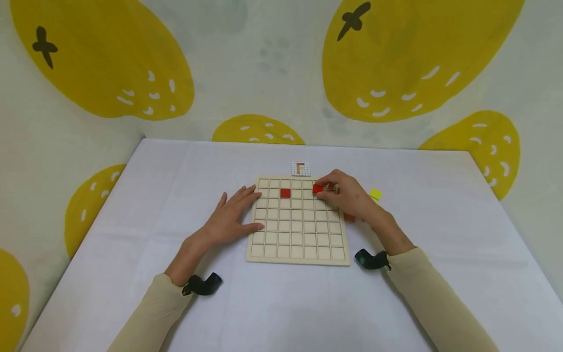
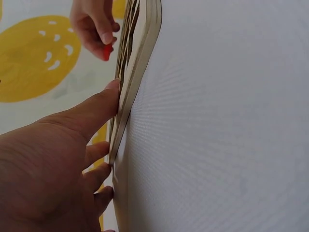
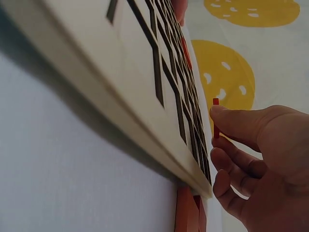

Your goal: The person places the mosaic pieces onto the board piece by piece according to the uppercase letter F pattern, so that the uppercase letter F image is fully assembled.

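A square wooden grid board [image 1: 297, 256] lies on the white table. One red square tile [image 1: 285, 193] sits in a cell of its second row. My right hand [image 1: 349, 193] pinches another red tile [image 1: 317, 189] between thumb and fingers, over the board's upper right cells; in the right wrist view this tile [image 3: 216, 102] shows edge-on, above the board's surface. At the board's left edge my left hand [image 1: 230, 217] rests with fingers spread, the thumb [image 2: 108, 99] on the frame in the left wrist view.
A small card [image 1: 301, 168] with a coloured grid pattern lies behind the board. Beyond the right hand is a yellow tile [image 1: 375, 194]. Orange pieces [image 1: 350, 218] lie against the board's right edge, partly hidden by that hand. Patterned fabric walls [image 1: 272, 88] stand around the table.
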Available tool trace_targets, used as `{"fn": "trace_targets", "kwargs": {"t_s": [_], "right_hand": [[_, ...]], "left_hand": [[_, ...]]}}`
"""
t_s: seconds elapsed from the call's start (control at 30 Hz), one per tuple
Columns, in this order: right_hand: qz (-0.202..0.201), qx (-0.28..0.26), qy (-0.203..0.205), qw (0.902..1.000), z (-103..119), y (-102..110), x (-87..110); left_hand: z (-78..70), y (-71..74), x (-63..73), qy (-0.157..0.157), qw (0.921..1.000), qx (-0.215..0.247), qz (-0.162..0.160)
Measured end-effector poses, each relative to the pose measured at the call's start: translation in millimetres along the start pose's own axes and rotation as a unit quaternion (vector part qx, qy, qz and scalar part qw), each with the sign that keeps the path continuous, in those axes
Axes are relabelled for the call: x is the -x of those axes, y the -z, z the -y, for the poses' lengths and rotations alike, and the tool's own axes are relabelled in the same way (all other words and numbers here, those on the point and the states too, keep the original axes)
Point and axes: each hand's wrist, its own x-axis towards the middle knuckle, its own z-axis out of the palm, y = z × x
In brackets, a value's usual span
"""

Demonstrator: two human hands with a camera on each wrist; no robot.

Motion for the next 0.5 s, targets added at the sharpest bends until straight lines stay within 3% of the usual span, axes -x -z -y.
{"fn": "trace_targets", "kwargs": {"t_s": [0.5], "right_hand": [[0.020,0.003,0.033,0.9993,12,-11,-5.8]], "left_hand": [[-2.5,2.1,0.8,0.003,1.0000,0.000,0.006]]}}
